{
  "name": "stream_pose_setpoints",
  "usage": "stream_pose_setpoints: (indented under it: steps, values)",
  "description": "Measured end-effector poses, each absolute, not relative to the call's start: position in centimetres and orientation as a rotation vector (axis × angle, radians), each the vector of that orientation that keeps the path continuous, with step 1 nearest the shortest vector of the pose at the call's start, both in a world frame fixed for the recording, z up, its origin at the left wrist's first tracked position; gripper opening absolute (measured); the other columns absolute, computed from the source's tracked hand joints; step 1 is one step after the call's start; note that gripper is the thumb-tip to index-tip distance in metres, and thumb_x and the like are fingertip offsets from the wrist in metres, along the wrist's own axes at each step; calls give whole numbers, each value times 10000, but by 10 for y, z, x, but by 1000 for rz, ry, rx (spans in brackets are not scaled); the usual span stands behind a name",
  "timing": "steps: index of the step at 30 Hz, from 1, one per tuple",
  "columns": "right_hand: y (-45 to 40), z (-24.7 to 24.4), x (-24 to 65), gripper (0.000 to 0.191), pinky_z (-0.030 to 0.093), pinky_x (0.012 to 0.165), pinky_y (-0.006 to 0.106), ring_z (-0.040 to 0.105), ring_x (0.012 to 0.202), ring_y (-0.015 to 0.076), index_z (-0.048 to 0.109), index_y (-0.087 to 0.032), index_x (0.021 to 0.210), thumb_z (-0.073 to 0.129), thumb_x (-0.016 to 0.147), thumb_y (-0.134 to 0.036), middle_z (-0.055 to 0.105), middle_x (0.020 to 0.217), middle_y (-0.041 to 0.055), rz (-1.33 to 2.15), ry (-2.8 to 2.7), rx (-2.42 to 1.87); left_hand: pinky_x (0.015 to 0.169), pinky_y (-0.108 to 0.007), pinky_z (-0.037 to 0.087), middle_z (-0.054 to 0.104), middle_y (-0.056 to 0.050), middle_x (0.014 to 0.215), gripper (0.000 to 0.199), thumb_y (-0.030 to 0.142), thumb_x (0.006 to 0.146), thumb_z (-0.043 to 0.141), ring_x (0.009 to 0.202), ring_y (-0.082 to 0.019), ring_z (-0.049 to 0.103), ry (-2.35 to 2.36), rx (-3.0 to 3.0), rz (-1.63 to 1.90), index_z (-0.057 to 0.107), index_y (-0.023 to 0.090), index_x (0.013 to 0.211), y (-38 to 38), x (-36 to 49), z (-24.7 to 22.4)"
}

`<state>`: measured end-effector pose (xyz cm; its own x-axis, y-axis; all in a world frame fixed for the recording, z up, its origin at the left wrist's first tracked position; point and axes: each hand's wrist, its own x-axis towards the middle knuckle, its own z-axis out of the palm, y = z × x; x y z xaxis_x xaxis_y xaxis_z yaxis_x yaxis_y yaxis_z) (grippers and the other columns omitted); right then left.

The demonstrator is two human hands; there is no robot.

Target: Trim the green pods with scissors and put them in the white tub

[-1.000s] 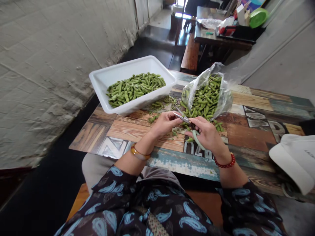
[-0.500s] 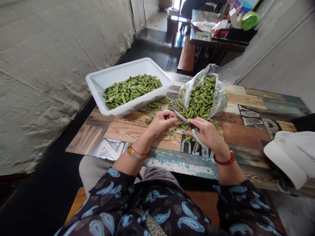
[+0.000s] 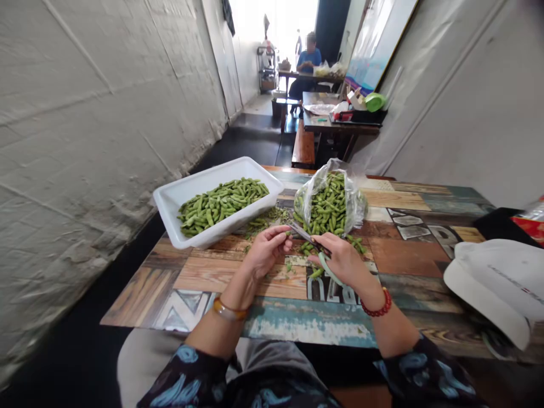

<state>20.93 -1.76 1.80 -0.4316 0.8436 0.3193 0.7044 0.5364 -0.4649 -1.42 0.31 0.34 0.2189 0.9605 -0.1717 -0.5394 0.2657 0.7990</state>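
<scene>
My left hand point(image 3: 271, 249) is closed in a pinch, with a bit of a green edamame pod point(image 3: 289, 233) showing at its fingertips. My right hand point(image 3: 343, 259) grips scissors point(image 3: 330, 268) with pale green handles; their blades point up and left, the tips close to the pinched pod. Beyond the right hand, a clear plastic bag point(image 3: 352, 195) lies open towards me, full of edamame pods point(image 3: 329, 204), some spilled at its mouth. To the left stands a white plastic tub point(image 3: 170, 212) with many pods point(image 3: 221, 204) in it.
Trimmings point(image 3: 272, 216) lie between tub and bag on the wood-patterned table point(image 3: 238, 276). A white cap point(image 3: 497, 283) rests at the right. Further back are a bench point(image 3: 303, 144), a second table point(image 3: 314, 121) with clutter, and a seated person point(image 3: 309, 59) in blue.
My view has tilted up, bringing the far room and the seated person into sight. My left hand has turned, its fingers curled at the blade tips. The scissors stay in my right hand.
</scene>
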Motion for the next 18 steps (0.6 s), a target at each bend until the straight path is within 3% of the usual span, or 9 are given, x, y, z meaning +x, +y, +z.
stream_pose_setpoints:
  steps: [5,9,13,18]
  values:
    - [-15,15,213,392,543,709,342,627,739,199,638,-213,1210,742,852,-335,656,988,71,341,-2201,-1217,581,-168,534,724,-48,738,343,215,600,908,599,-78,649,721,624,1179,757,97,885,5,-14,3]
    - [-16,17,211,423,559,718,340,652,836,222,627,-233,1240,750,844,-314,657,1028,74,414,-2227,-1168,554,-164,523,718,-38,726,309,238,608,909,586,-74,639,701,624,1175,746,111,839,5,-13,3]
    - [-19,19,205,442,563,825,383,664,938,254,617,-232,1254,753,837,-291,662,1072,83,393,-2242,-1155,542,-164,509,689,-24,652,323,262,634,901,571,-78,624,671,658,1143,724,109,856,2,-10,4]
    - [-19,16,203,456,561,832,389,663,954,259,605,-242,1271,748,844,-308,653,1072,83,377,-2263,-1159,522,-178,497,703,-26,658,378,280,612,918,555,-94,628,666,666,1089,676,119,854,-2,-7,6]
